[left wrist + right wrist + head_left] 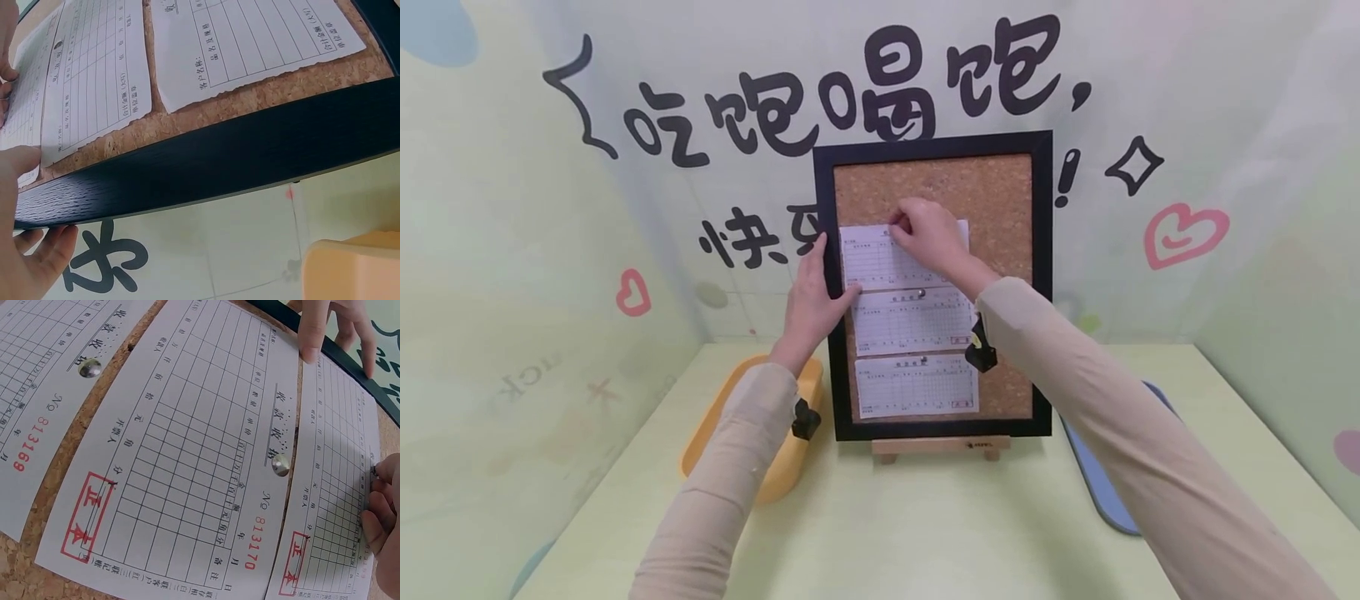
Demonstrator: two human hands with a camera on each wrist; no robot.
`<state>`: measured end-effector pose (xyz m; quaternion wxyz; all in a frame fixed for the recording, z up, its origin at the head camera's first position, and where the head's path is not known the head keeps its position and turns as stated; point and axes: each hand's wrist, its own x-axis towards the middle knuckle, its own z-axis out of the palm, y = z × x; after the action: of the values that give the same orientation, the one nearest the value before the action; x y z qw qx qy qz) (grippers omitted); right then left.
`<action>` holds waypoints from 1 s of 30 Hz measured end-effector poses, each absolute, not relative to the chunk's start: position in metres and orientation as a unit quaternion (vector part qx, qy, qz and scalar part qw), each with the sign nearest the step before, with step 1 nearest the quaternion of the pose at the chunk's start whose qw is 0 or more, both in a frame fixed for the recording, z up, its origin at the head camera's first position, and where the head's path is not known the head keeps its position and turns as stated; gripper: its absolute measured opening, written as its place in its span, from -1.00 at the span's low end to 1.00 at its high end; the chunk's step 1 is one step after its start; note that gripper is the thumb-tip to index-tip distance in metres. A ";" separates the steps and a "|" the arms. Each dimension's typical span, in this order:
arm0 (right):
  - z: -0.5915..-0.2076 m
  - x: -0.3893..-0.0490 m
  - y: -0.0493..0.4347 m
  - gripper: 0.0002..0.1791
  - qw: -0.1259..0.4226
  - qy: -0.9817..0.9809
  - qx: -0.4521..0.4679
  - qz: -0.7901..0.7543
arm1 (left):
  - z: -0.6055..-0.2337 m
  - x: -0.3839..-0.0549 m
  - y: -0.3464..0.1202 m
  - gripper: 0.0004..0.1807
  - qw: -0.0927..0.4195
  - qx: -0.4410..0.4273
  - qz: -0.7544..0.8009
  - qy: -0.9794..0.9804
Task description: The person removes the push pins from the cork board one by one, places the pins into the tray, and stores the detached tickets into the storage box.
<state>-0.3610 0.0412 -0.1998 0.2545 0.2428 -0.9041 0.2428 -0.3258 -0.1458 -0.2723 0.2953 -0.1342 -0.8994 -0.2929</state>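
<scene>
**Top receipt form under both hands, cork board upright**

We read clock directions from the head view, 12 toward the board's top. The right hand [928, 237] has thumb and fingers together, pinching what looks like a thumbtack [374, 469], mostly hidden, at the upper edge of the top receipt form [868, 258]. From those fingertips the form lies toward 6, long axis about 9-to-3; the right hand is nearer its heading. The left hand [812, 304] clasps the black frame [824, 192] at 9, its thumb at the form's lower-left corner, about 7 from the right fingertips.

Edges: we note the frame close by at 9 and the middle receipt form [887, 329], tacked, just below at 6. Room: bare cork [1007, 250] at 12 and 3. The bottom receipt form [917, 392] is tacked too.
</scene>
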 end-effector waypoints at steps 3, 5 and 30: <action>-0.202 -0.360 0.042 -0.85 0.264 -0.903 0.239 0.242 | -0.273 -0.325 -0.145 -0.07 0.294 -0.135 -0.297 -0.898; -0.204 -0.360 0.042 -0.85 0.270 -0.902 0.238 0.239 | -0.274 -0.324 -0.145 -0.06 0.292 -0.134 -0.300 -0.898; -0.209 -0.362 0.043 -0.87 0.310 -0.891 0.237 0.234 | -0.275 -0.326 -0.145 -0.05 0.296 -0.135 -0.303 -0.896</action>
<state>-0.3621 0.0432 -0.2092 0.3100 0.2366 -0.8905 0.2343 -0.3255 -0.1446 -0.2747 0.2964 -0.1346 -0.8957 -0.3029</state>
